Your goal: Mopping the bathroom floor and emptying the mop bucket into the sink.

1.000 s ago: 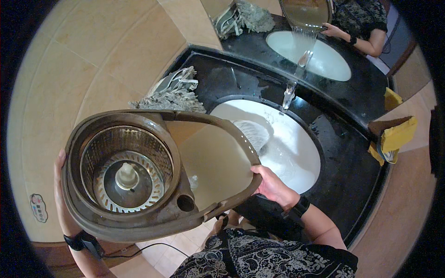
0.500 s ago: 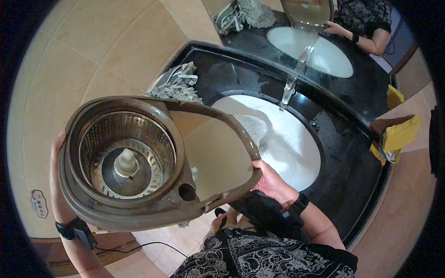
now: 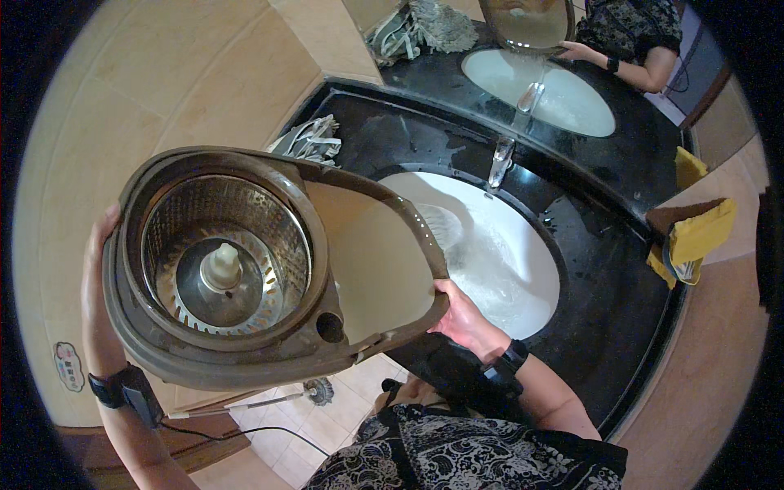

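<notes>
A brown spin-mop bucket (image 3: 204, 363) is lifted and tilted toward the sink, its right end over the near left part of the white oval basin (image 3: 531, 282). My left hand (image 3: 100, 261) grips its left side, the fingers mostly hidden behind the wall. At the right end, my right hand (image 3: 467, 318) is closed around the rim. Murky water (image 3: 380, 265) fills the bucket's open half and pours over the far rim into the basin, where it churns. A perforated metal spin basket (image 3: 224, 192) with a pale central post (image 3: 221, 266) sits in the other half.
The sink is set in a black counter (image 3: 608, 322) with a chrome faucet (image 3: 501, 163) behind it. A grey mop head (image 3: 314, 140) lies at the counter's left; yellow cloths (image 3: 702, 233) hang at right. Below the bucket, a mop (image 3: 317, 390) shows near the tiled floor (image 3: 310, 429).
In the picture, the bucket has moved slightly up, with both hands keeping their hold. Water still runs into the basin, and more of the mop below the bucket has come into view.
</notes>
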A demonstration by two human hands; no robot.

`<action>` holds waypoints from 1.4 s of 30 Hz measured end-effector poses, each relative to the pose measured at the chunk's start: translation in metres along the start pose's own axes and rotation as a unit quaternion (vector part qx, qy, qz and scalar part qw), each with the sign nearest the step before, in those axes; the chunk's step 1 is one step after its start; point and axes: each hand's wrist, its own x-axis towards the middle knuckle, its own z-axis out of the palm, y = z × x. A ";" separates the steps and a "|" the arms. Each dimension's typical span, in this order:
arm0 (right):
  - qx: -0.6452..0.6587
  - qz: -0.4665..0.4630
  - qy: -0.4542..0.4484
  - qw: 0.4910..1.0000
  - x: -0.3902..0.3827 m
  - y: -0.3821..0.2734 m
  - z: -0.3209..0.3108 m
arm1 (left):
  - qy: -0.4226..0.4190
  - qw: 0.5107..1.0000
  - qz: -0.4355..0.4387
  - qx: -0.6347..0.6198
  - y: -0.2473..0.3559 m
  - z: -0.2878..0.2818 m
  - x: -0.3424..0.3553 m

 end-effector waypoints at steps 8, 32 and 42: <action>0.020 0.001 0.008 1.000 0.018 0.016 0.000 | -0.058 0.992 0.080 0.084 0.009 0.027 0.011; 0.233 0.041 -0.044 0.971 0.065 0.048 0.002 | -0.116 0.962 0.117 0.219 0.049 0.105 0.068; 0.288 0.052 -0.080 0.953 0.074 0.044 0.009 | -0.211 0.895 0.243 0.309 0.067 0.147 0.089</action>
